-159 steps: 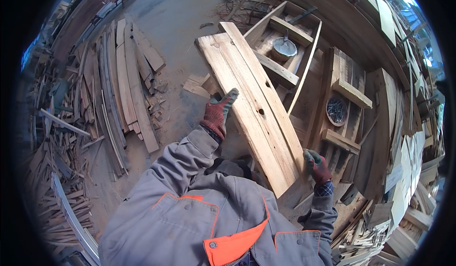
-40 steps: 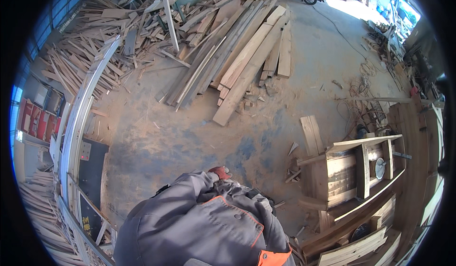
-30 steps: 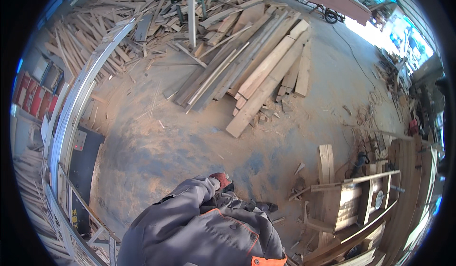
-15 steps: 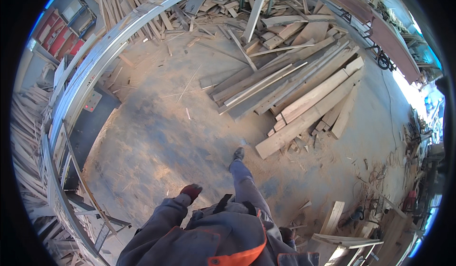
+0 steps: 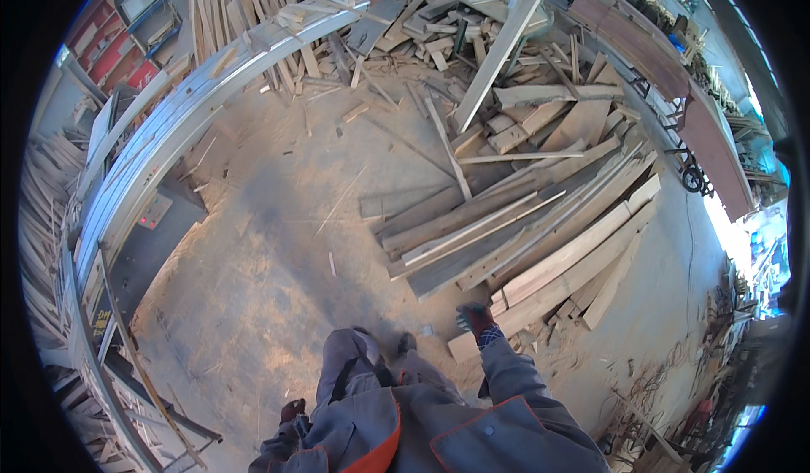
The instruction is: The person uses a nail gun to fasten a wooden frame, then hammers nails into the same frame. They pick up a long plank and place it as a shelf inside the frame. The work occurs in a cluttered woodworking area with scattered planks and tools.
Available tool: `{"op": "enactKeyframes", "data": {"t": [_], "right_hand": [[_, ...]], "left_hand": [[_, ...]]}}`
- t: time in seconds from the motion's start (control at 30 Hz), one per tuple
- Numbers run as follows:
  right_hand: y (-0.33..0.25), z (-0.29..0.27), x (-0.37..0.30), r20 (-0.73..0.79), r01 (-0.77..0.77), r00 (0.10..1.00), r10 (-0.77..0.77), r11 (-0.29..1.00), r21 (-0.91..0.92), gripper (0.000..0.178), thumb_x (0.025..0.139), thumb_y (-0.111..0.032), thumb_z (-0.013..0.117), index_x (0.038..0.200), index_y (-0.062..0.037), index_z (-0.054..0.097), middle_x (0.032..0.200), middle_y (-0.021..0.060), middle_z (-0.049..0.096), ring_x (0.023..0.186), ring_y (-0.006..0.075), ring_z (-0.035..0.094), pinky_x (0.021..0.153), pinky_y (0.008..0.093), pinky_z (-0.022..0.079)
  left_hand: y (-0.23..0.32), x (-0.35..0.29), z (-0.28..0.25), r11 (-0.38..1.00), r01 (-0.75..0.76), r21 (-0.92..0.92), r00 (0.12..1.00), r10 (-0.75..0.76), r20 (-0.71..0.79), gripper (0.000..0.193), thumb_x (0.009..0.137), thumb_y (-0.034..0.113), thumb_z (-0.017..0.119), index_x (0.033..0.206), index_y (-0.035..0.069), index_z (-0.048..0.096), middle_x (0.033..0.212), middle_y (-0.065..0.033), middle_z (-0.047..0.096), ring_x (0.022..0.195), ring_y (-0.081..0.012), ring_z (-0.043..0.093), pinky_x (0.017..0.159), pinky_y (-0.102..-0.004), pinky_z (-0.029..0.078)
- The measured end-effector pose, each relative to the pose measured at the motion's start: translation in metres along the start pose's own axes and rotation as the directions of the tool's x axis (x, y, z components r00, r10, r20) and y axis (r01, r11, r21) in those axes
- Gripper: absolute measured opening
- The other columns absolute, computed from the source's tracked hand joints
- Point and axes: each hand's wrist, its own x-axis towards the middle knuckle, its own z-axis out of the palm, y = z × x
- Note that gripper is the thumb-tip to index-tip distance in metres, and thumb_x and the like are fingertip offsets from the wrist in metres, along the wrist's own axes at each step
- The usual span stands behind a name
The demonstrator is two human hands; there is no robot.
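My right hand (image 5: 475, 318), in a dark and red work glove, is stretched forward beside the near ends of several long planks (image 5: 540, 283). Its fingers are partly spread, and nothing shows in them. Whether it touches the wood I cannot make out. Low on my left side hangs my left hand (image 5: 292, 410), also gloved, its fingers too small and dark to read. The planks lie side by side on the dusty floor, slanting away to the right. A narrow light strip (image 5: 472, 235) rests on top of them.
A long metal-topped machine bench (image 5: 181, 135) curves along the left. At the back rises a heap of offcuts (image 5: 439, 30), with a board (image 5: 498, 64) leaning on it. A long reddish-brown table (image 5: 666, 64) stands at the far right, near a small wheel (image 5: 693, 178). Sawdust and splinters cover the floor.
I have stepped, and the plank pile now lies nearer. My right hand has come into view and reaches forward, while my left hand has swung back toward my body.
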Motion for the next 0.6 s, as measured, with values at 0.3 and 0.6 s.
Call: {"op": "enactKeyframes", "data": {"t": [0.3,0.6], "right_hand": [[-0.098,0.056,0.139,-0.174,0.048,0.98,-0.101,0.956,-0.289,0.024,0.101,-0.022,0.056,0.098,-0.0051,0.074,0.087,0.0111,0.075,0.075,0.0208,0.073,0.067,0.0358,0.057],[-0.106,0.146,0.124,0.022,-0.005,0.999,0.034,0.631,-0.776,0.024,0.094,-0.029,0.059,0.094,-0.0081,0.071,0.082,0.0123,0.074,0.073,0.0254,0.074,0.062,0.0409,0.058]], "left_hand": [[0.246,0.185,-0.076,0.901,-0.378,0.212,0.91,0.32,0.265,0.053,0.091,0.058,0.059,0.111,0.013,0.076,0.089,-0.0142,0.075,0.088,-0.0281,0.074,0.084,-0.0421,0.055],[0.626,0.359,-0.223,0.788,-0.58,0.208,0.814,0.556,0.166,0.043,0.099,0.042,0.055,0.115,0.006,0.071,0.117,-0.0201,0.071,0.11,-0.0399,0.066,0.097,-0.0468,0.051]]}}
